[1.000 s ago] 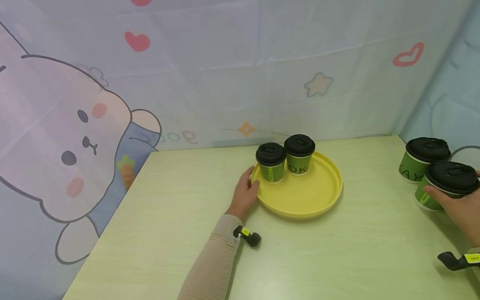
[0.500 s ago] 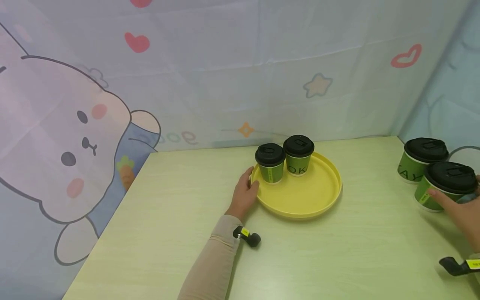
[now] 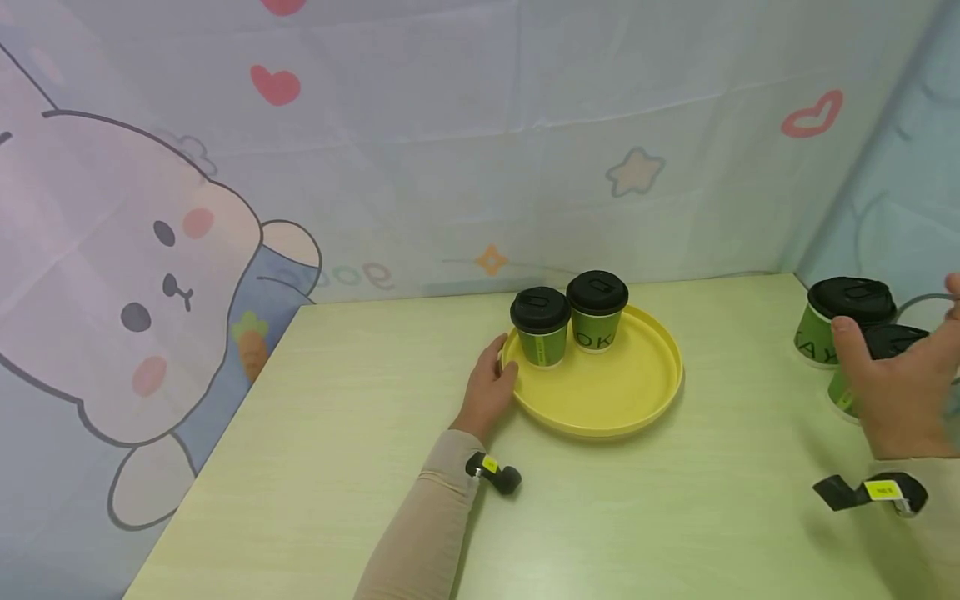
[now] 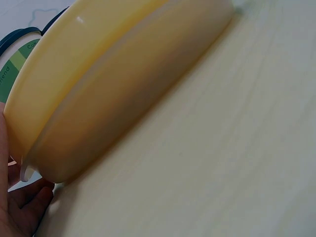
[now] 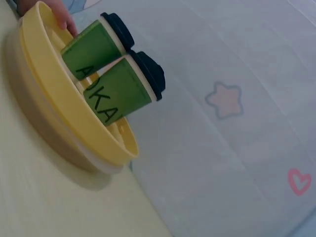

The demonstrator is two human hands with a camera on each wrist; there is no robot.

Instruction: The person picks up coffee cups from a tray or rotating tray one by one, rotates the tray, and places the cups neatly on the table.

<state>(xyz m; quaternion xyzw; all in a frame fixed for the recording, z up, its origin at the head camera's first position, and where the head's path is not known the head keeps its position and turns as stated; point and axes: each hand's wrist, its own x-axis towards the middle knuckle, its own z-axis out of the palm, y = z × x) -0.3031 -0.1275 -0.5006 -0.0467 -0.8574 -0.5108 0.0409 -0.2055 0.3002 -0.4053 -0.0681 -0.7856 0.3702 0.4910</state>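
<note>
My left hand (image 3: 489, 390) grips the left rim of a round yellow tray (image 3: 600, 408), thumb over the edge and fingers on the outside. Two green paper coffee cups with black lids stand upright on the tray: a front-left cup (image 3: 542, 325) and a back cup (image 3: 597, 310). At the right, my right hand (image 3: 903, 387) is raised with its thumb apart from the fingers, holding nothing. It partly covers the nearer cup (image 3: 842, 396) of two larger lidded green coffee cups. The farther cup (image 3: 813, 333) stands just behind.
Everything stands on a pale wooden table (image 3: 337, 400). A printed cloth (image 3: 450, 125) with hearts, a star and a cartoon animal hangs along the back and left, and another cloth hangs at the right.
My right hand has let go of the nearer large cup and moved up and left, in front of it. The left hand, the tray and the cups stay where they were.
</note>
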